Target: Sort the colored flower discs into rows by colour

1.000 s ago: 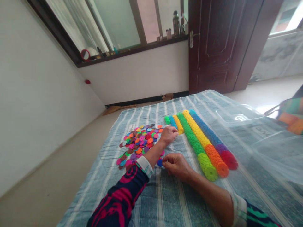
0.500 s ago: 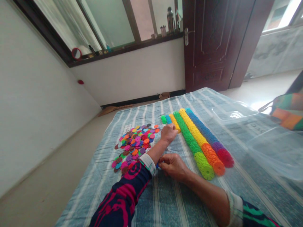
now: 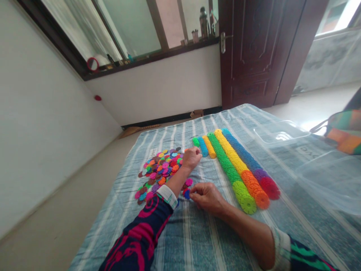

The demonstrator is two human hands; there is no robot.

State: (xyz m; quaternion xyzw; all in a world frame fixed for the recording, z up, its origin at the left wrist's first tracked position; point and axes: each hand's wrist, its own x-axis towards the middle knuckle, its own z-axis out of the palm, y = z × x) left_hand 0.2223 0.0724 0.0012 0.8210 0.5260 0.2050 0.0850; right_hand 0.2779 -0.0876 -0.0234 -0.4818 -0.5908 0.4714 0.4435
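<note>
My left hand (image 3: 191,159) is closed, thumb and fingers together, beside the short light-blue row of discs (image 3: 203,146); anything inside it is hidden. Lower down, my right hand (image 3: 211,198) pinches the edge of a dark blue notched plastic disc (image 3: 186,194), with a pink disc (image 3: 188,182) just above it. To the left spreads a loose heap of mixed-colour discs (image 3: 160,169), partly covered by my left forearm. Short green (image 3: 196,142) and yellow rows (image 3: 209,146) flank the light-blue one.
Long stacked rows lie to the right: green (image 3: 225,162), yellow (image 3: 229,150) and blue (image 3: 241,149), with other colours at their near ends. Clear plastic containers (image 3: 332,180) stand at the right of the striped cloth (image 3: 197,241). A brown door (image 3: 254,52) is behind.
My left hand has moved left and slightly down, from the short yellow row to the light-blue one, uncovering more of both. The right hand stays nearly still; its blue disc shows more plainly.
</note>
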